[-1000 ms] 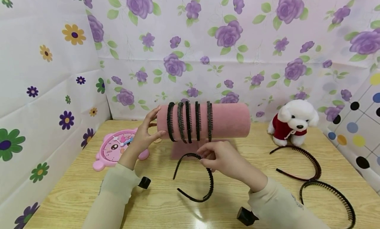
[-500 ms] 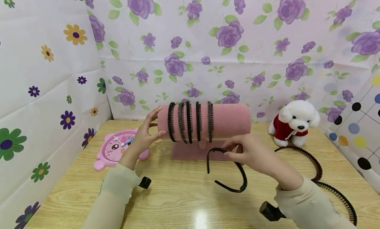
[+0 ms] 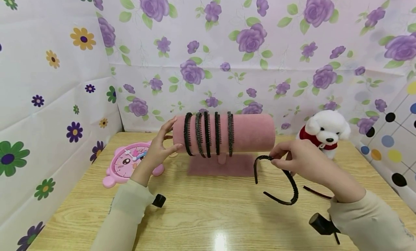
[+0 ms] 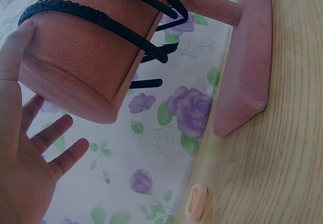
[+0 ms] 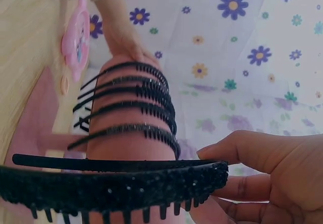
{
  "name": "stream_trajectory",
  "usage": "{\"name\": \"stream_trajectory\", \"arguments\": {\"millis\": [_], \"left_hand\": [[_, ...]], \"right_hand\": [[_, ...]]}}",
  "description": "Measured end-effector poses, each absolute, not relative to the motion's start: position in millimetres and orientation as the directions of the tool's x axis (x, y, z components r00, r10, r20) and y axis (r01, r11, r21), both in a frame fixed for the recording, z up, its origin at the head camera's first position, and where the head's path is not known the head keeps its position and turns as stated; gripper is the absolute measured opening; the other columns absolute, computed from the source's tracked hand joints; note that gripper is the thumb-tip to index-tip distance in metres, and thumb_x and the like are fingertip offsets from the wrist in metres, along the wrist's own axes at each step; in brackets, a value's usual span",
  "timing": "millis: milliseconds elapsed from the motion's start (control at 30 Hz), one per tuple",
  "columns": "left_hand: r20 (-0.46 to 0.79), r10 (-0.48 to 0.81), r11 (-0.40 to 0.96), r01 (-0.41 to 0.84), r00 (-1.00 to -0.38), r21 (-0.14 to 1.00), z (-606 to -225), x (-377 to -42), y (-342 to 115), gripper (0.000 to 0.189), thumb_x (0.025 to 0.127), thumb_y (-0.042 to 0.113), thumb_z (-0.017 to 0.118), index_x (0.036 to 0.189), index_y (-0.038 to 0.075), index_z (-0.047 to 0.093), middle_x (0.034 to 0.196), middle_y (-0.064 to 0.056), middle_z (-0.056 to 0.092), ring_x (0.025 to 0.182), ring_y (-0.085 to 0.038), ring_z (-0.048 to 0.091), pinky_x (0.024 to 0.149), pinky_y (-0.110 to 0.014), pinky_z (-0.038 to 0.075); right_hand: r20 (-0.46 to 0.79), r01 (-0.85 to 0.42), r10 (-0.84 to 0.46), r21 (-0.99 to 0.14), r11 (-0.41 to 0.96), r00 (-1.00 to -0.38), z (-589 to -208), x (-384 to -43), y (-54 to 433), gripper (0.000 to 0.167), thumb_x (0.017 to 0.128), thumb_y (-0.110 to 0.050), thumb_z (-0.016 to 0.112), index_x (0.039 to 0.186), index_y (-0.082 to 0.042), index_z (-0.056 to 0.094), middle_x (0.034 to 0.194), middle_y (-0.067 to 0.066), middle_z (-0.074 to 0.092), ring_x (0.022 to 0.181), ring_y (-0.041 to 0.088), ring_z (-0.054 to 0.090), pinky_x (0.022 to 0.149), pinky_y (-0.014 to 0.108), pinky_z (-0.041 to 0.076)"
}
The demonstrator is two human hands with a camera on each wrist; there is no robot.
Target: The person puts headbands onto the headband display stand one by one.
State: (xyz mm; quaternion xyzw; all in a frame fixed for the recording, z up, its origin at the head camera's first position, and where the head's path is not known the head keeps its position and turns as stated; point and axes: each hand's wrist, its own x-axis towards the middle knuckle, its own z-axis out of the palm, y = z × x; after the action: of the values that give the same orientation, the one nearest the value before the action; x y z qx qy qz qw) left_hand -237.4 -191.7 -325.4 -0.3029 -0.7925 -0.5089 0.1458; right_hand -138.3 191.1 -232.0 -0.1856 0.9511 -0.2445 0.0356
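Cannot see much of the lower body of the white plush dog (image 3: 326, 130), beyond the fingers of the right hand (image 3: 302, 160), nor most of the loose headbands (image 3: 316, 193), below those fingers behind the sleeve (image 3: 367, 218). Cannot follow the held headband (image 5: 113, 188) past the right wrist view's left edge, away from the fingertips, nor the pink roll (image 4: 83, 57) past the left wrist view's top edge, beyond the fingers of the left hand (image 4: 28, 168).

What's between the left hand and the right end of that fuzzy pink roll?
Five dark, curved, toothed headbands in a row, then a bare stretch of the fuzzy pink roll, as the head view shows.
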Motion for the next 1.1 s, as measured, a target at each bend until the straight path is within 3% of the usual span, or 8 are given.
{"name": "stream_trajectory", "arguments": {"millis": [200,567,767,967,1100], "left_hand": [[0.534,0.331,0.299,0.623,-0.778,0.723,-325.2,-237.0,-191.3,0.077,0.084,-0.009,0.063,0.149,0.004,0.025,0.157,-0.018,0.025,0.137,-0.042,0.034,0.103,-0.062,0.035],[0.533,0.327,0.298,0.621,-0.780,0.725,-325.3,-237.6,-191.6,0.077,0.083,-0.009,0.064,0.149,0.004,0.025,0.158,-0.018,0.025,0.137,-0.042,0.034,0.103,-0.062,0.036],[0.536,0.331,0.307,0.626,-0.777,0.717,-324.8,-237.3,-191.4,0.077,0.084,-0.009,0.063,0.149,0.004,0.024,0.158,-0.018,0.024,0.137,-0.042,0.033,0.103,-0.057,0.037],[0.530,0.333,0.298,0.621,-0.780,0.725,-326.4,-238.8,-191.5,0.078,0.084,-0.009,0.063,0.149,0.004,0.024,0.158,-0.018,0.024,0.137,-0.042,0.033,0.103,-0.060,0.036],[0.531,0.329,0.303,0.619,-0.781,0.724,-326.8,-238.4,-191.2,0.078,0.084,-0.009,0.064,0.149,0.004,0.024,0.158,-0.018,0.024,0.137,-0.043,0.034,0.103,-0.061,0.036]], "right_hand": [[0.034,-0.333,-0.356,-0.443,0.832,-0.934,-231.2,-144.9,206.5,0.021,0.090,-0.021,0.066,0.103,-0.005,0.070,0.087,0.001,0.072,0.056,0.008,0.059,0.052,0.024,0.052],[-0.008,-0.273,-0.295,-0.360,0.892,-0.955,-220.9,-167.2,229.7,0.022,0.091,-0.019,0.063,0.103,-0.001,0.069,0.078,-0.001,0.070,0.054,0.011,0.059,0.051,0.026,0.050],[0.032,-0.275,-0.279,-0.308,0.911,-0.960,-213.0,-182.8,234.8,0.024,0.090,-0.019,0.063,0.101,0.000,0.070,0.074,-0.002,0.071,0.053,0.011,0.059,0.059,0.030,0.051],[0.047,-0.259,-0.256,-0.290,0.921,-0.966,-205.4,-197.6,235.8,0.026,0.092,-0.021,0.062,0.104,0.000,0.070,0.083,0.005,0.074,0.056,0.012,0.062,0.071,0.043,0.054],[0.038,-0.234,-0.234,-0.297,0.926,-0.972,-199.9,-206.8,231.1,0.029,0.094,-0.020,0.059,0.109,0.003,0.067,0.089,0.013,0.073,0.057,0.013,0.062,0.067,0.041,0.054]]}}
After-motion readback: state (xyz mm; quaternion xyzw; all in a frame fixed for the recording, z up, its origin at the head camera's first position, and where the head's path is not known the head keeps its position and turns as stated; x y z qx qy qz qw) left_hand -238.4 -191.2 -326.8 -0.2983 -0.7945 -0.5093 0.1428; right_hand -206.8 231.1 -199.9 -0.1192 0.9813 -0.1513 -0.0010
